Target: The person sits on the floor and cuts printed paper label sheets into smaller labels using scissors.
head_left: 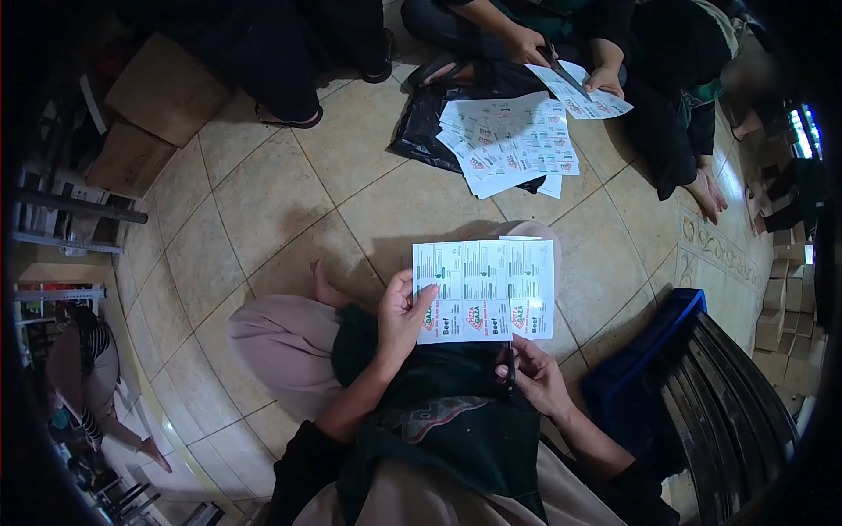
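Observation:
A printed label sheet [460,273] with green and red "Gaza" and "Beef" print is held over my lap. My left hand [405,320] grips its left edge, thumb on top. In my right hand [537,377] is a pair of scissors [511,373], fingers closed round the handles. The blades reach up into the sheet's lower edge, right of its middle, along a line between two label columns. A cut runs upward from there, and the right strip [531,298] sits slightly out of line with the rest. The blade tips are hard to make out.
Ahead on the tiled floor [272,193], a stack of similar sheets [504,140] lies on a black plastic bag [421,131]. Behind it a seated person's hands cut a sheet with scissors [566,72]. A blue crate [614,368] is at my right; cardboard boxes [167,88] stand far left.

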Available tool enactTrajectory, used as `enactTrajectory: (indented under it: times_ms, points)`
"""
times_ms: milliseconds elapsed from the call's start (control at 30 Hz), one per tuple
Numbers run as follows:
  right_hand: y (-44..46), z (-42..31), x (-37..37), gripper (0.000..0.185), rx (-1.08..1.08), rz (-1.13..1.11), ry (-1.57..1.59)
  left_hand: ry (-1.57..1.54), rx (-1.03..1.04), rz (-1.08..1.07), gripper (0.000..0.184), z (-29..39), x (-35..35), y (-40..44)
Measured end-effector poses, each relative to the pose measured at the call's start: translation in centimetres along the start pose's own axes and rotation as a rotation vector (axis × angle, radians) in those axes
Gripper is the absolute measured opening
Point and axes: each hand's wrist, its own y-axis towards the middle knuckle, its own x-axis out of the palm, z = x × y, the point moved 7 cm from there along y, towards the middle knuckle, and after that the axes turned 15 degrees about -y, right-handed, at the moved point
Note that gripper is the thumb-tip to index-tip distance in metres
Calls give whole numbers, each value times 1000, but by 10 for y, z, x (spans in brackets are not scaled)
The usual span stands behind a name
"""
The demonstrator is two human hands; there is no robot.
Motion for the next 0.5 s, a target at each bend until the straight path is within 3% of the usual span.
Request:
enactTrajectory:
  times_ms: [500]
  points:
    - [3,-14,-2,55,37,-55,135,33,-27,-56,24,-6,0,-5]
